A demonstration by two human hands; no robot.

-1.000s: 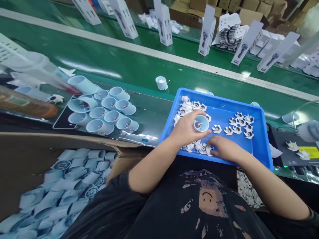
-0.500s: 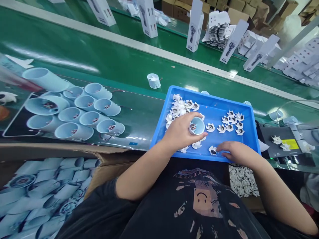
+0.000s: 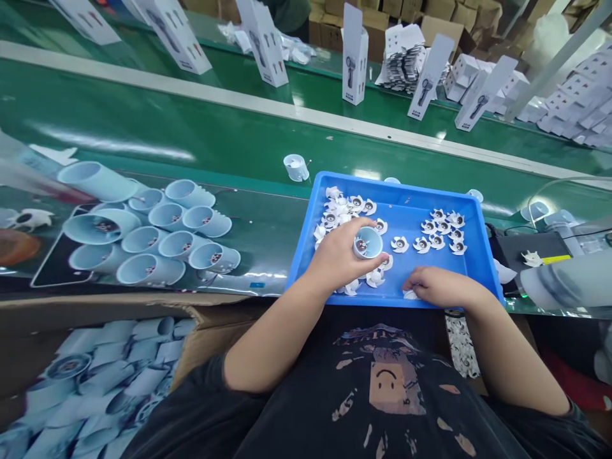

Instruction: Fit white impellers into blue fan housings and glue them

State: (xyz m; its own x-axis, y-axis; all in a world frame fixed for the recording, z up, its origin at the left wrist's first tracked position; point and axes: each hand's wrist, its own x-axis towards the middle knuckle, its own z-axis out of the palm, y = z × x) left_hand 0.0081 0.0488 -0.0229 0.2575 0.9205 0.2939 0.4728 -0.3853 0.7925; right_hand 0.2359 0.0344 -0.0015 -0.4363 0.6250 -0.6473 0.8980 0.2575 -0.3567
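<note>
My left hand (image 3: 337, 255) is closed around a light blue cylindrical fan housing (image 3: 368, 243), its open end tilted up toward me; a motor and wires show inside. It is held over a blue tray (image 3: 396, 298). Near the tray's front edge, my right hand (image 3: 437, 285) has its fingers bent down and closed on a white fan impeller (image 3: 410, 294), mostly covered by them. Several more white impellers (image 3: 337, 207) lie heaped at the tray's left, and another group (image 3: 440, 226) is spread at its right. One impeller (image 3: 400, 245) lies between the two groups.
Several blue housings (image 3: 152, 269) stand grouped on the table at left. A carton (image 3: 210, 331) below holds more housings. One housing (image 3: 296, 167) sits on the green conveyor (image 3: 229, 140), with printed boxes (image 3: 354, 64) beyond. A pale cylindrical shape (image 3: 568, 280) is at right.
My right hand has moved slightly left and down, and its fingers have closed over the impeller. My left hand still holds the housing. A pale shape has come in at right; the view has shifted.
</note>
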